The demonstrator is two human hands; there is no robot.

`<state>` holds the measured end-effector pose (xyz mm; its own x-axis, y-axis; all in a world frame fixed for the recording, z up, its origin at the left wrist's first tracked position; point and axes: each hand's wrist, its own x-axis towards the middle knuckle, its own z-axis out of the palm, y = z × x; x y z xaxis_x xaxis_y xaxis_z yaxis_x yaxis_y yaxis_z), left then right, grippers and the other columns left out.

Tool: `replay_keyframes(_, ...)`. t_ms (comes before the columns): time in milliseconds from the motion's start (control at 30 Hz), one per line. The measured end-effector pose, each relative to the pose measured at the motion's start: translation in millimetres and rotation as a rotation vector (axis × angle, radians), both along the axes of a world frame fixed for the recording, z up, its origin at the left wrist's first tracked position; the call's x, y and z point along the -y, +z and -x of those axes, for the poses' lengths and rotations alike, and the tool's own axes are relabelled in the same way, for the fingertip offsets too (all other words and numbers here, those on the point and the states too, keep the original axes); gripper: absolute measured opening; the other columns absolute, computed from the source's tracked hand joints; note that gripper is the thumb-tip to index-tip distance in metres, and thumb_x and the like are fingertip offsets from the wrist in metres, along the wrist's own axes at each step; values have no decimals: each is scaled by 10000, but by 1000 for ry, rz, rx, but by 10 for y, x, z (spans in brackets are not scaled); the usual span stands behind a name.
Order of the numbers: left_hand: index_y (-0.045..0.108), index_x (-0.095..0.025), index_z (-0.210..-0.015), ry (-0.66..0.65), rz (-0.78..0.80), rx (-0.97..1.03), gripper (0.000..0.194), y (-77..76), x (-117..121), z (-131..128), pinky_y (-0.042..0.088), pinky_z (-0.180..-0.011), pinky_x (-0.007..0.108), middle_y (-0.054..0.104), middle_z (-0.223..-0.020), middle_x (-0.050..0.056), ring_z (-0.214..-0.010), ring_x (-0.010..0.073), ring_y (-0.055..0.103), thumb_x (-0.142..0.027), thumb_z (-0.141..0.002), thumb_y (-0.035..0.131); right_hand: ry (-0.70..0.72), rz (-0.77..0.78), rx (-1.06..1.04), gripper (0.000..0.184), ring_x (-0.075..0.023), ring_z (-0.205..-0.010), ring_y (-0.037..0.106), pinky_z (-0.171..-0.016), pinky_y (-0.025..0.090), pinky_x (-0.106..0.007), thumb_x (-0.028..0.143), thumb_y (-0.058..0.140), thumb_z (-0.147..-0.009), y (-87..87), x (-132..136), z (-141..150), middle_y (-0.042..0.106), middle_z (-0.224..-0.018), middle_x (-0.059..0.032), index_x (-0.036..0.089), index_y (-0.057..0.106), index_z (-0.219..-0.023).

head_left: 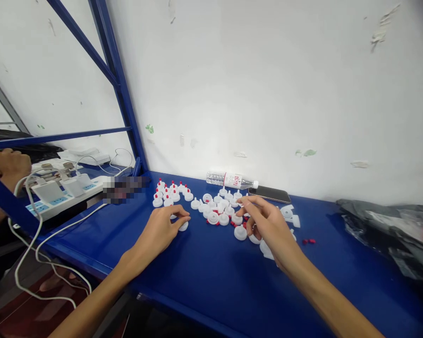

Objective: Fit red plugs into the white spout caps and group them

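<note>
My left hand (164,225) is closed, thumb and forefinger pinched on a white nozzle cap (184,226) low over the table. Just behind it stand several white nozzle caps with red tips (167,191), upright in a loose group. My right hand (266,223) hovers over the right side of a pile of white nozzle caps (223,218) without red tips. Its forefinger and thumb are apart, and I see nothing held between them. Small red tips (233,224) lie scattered among the pile, partly hidden by the right hand.
A water bottle (229,180) lies by the wall beside a phone (270,194). Dark plastic bags (384,225) cover the right end of the blue table (211,277). At left are a power strip (56,203), white cables, a blue frame post (121,89) and another person's hand (10,163).
</note>
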<state>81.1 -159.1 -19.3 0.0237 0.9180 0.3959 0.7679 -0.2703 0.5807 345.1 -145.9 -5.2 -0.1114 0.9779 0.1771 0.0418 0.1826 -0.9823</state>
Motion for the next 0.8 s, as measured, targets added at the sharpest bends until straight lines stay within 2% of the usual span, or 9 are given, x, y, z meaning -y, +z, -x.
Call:
replay_keyframes(133, 787, -236, -799, 53, -1, -55, 181, 0, -2, 48, 514, -721, 340, 812, -887, 57, -804, 263, 725, -352, -856, 659, -94, -103, 156, 418, -119, -477, 539, -431, 343, -255, 585, 581, -910, 73, 5, -48, 709, -868, -49, 200, 686, -1035)
replay_keyframes(267, 802, -238, -791, 86, -5, -111, 207, 42, 24, 50, 504, -755, 356, 813, -886, 73, -814, 281, 726, -359, -848, 644, -206, -275, 550, 325, -175, -539, 585, -549, 405, -317, 480, 545, -947, 104, 10, -110, 742, -804, -46, 226, 731, -865)
replay_keyframes(367, 798, -238, -788, 98, 3, -137, 218, 68, 33, 27, 492, -734, 352, 814, -873, 71, -799, 283, 726, -356, -855, 628, -237, -368, 832, 311, -235, -679, 665, -589, 385, -331, 423, 535, -962, 53, -11, -144, 767, -842, -51, 238, 744, -823)
replay_keyframes(467, 783, -237, -781, 94, 27, -141, 193, 77, 26, 14, 485, -693, 338, 806, -819, 54, -755, 270, 730, -319, -848, 621, -243, -363, 1023, 275, -269, -739, 687, -566, 343, -331, 395, 540, -962, -22, -46, -170, 779, -891, -54, 246, 752, -867)
replay_keyframes(533, 773, -236, -784, 85, 39, -137, 182, 73, 19, 15, 488, -684, 332, 800, -802, 47, -749, 261, 731, -307, -849, 618, -193, -325, 1079, 267, -276, -733, 687, -555, 329, -331, 388, 555, -956, -60, -68, -187, 782, -849, -53, 252, 760, -854)
replay_keyframes(633, 764, -237, -839, 73, 41, -132, 164, 53, 11, 24, 501, -689, 329, 795, -804, 39, -764, 256, 731, -312, -853, 620, -121, -294, 1043, 251, -276, -741, 696, -549, 339, -326, 379, 585, -937, -77, -82, -206, 786, -810, -52, 262, 781, -832)
replay_keyframes(800, 749, -235, -991, 81, 34, -147, 205, 10, -4, 33, 514, -696, 338, 788, -815, 35, -777, 259, 730, -326, -867, 614, -90, -315, 979, 316, -259, -669, 687, -543, 353, -329, 415, 580, -934, -47, -60, -193, 779, -751, -55, 258, 775, -741)
